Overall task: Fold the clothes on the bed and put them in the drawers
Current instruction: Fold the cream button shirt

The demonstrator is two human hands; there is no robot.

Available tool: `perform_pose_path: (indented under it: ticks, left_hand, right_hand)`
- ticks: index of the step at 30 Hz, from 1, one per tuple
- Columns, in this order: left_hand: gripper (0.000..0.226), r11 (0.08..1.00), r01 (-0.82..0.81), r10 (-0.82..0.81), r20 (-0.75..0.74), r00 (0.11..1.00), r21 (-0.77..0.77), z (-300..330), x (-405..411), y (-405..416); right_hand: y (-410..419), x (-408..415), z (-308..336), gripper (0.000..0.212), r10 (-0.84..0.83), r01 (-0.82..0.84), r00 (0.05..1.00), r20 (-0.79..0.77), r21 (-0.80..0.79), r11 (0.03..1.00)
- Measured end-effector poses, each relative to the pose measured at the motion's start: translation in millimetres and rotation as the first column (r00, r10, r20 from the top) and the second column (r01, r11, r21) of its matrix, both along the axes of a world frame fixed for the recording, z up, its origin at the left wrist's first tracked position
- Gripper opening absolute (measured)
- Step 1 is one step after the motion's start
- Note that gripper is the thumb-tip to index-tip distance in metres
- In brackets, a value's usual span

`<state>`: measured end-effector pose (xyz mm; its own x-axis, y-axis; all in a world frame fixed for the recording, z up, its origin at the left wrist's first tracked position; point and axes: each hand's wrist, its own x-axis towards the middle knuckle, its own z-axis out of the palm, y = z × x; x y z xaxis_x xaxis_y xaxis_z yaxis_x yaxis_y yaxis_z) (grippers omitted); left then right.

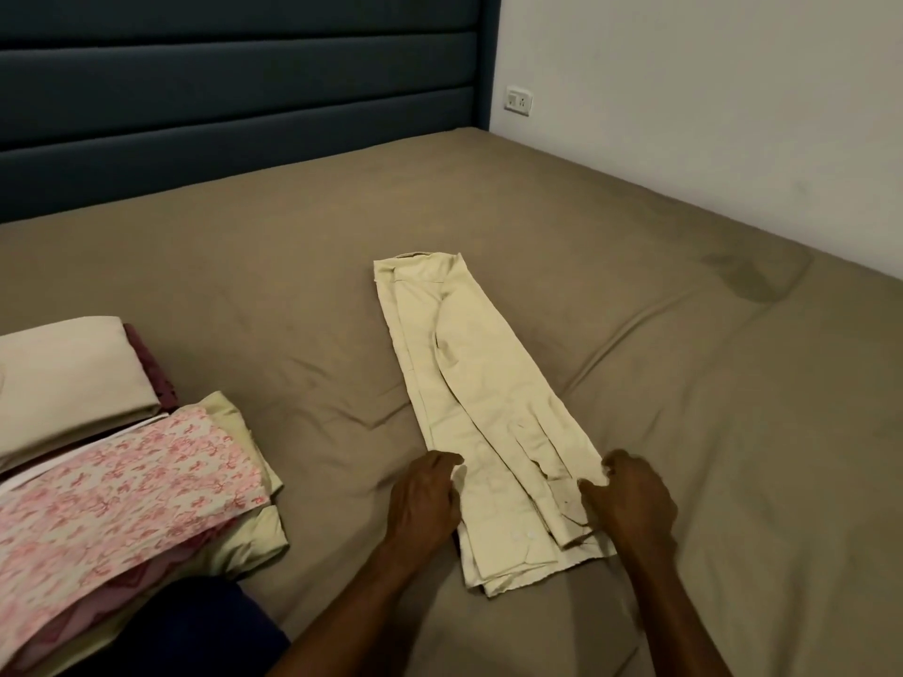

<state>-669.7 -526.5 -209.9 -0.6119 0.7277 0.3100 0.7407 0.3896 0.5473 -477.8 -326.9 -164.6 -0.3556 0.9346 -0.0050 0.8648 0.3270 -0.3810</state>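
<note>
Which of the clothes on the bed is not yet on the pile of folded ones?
The long cream shirt, alone mid-bed, both hands gripping its near end. The floral cloth and beige piece lie stacked at the left.

Dim, warm indoor light, no glare. Soft shadows in the bed sheet (635, 295) creases. Wide-angle bending at frame edges. Slight softness throughout, hands mildly blurred.

Both hands (425, 495) (630, 495) pinch cream shirt (479, 393) (folded lengthwise) — on bed (684, 383).
</note>
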Motion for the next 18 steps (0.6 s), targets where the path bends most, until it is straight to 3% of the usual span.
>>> perform_pose_path:
  ticks: [2,3,6,8,9,12,13,15,16,18]
  left_hand:
    - [0.039,0.998,-0.001,-0.002,-0.067,0.998,-0.056,-6.1,1.2,3.2]
    - [0.058,0.992,-0.002,-0.007,-0.075,0.997,-0.128,-6.8,2.0,4.0]
    - [0.101,0.942,0.072,-0.105,-0.084,0.991,-0.328,-5.1,2.2,2.5]
    - [0.101,0.904,0.149,-0.193,-0.071,0.979,-0.402,-3.7,0.8,-0.6]
    - [0.101,0.908,0.174,-0.225,-0.094,0.97,-0.38,-4.2,-1.8,-3.5]
    - [0.099,0.905,0.264,-0.318,-0.119,0.94,-0.334,-11.5,-10.0,-14.1]
    - [0.094,0.897,0.315,-0.362,-0.105,0.926,-0.311,-11.3,-12.8,-15.8]
    - [0.087,0.879,0.38,-0.419,-0.088,0.904,-0.288,-8.7,-15.8,-14.7]
    - [0.087,0.877,0.38,-0.423,-0.099,0.901,-0.293,-8.7,-16.0,-13.1]
    - [0.088,0.895,0.348,-0.391,-0.111,0.914,-0.279,-11.0,-13.6,-7.5]
  right_hand:
    - [6.6,-0.9,-13.6,0.059,0.177,-0.178,0.984,0.025,0.168,0.969]
    - [7.5,-2.7,-24.3,0.065,0.291,-0.297,0.955,0.061,0.19,0.936]
    - [4.4,-6.7,-56.8,0.067,0.553,-0.57,0.814,0.177,0.065,0.819]
    - [7.8,-1.9,-60.1,0.063,0.588,-0.593,0.8,0.116,0.004,0.806]
    - [10.2,0.5,-52.2,0.057,0.624,-0.624,0.781,0.015,-0.008,0.781]
    - [34.8,23.3,-33.8,0.041,0.568,-0.585,0.773,-0.284,0.029,0.811]
    - [49.1,32.0,-32.3,0.042,0.519,-0.529,0.798,-0.306,0.057,0.847]
    - [73.4,47.1,-33.7,0.048,0.5,-0.493,0.843,-0.201,0.086,0.866]
    - [80.3,50.7,-36.0,0.052,0.482,-0.49,0.849,-0.219,0.02,0.872]
    - [89.8,52.2,-40.3,0.059,0.417,-0.51,0.817,-0.398,-0.161,0.845]
